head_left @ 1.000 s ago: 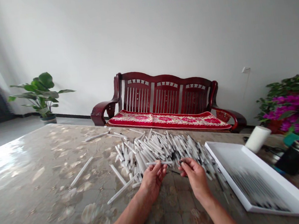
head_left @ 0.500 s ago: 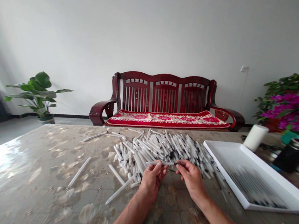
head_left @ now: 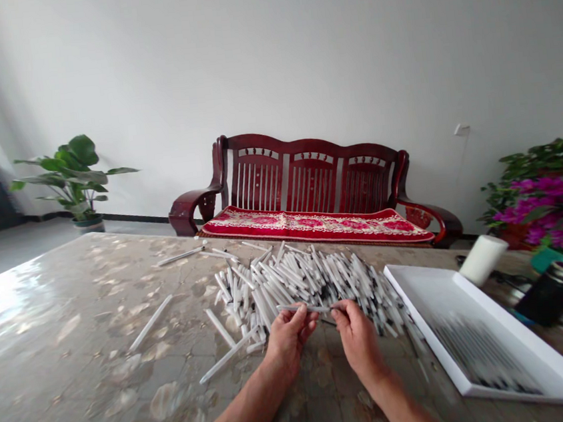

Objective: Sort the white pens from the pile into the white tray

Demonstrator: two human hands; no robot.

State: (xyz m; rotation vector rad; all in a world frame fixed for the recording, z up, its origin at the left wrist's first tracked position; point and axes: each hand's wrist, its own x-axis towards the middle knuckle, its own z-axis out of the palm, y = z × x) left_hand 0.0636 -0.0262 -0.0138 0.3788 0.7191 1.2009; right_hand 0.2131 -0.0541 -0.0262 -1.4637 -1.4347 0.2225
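My left hand (head_left: 288, 344) is closed around a slim pen (head_left: 316, 308) with a translucent whitish barrel, held almost level above the table's near middle. At the pen's dark right end, the thumb and fingers of my right hand (head_left: 359, 340) are pinched together. Exactly what part they grip is too small to make out. Just beyond both hands spreads a heap of similar pens (head_left: 293, 273), pale barrels with some black ends. To the right, a shallow white box (head_left: 433, 289) contains a row of pens (head_left: 482, 351) lying side by side.
Loose pens (head_left: 151, 322) lie left of the heap on the patterned tabletop (head_left: 79, 393). Past the box stand a white roll (head_left: 482, 259), a black cup (head_left: 554, 293) and purple flowers (head_left: 557, 209). A wooden bench (head_left: 307, 168) is behind the table, and a potted plant (head_left: 73, 172) is at left.
The pen stays between both hands. My right hand has shifted and turned slightly at its dark end; the rest of the scene has barely moved.
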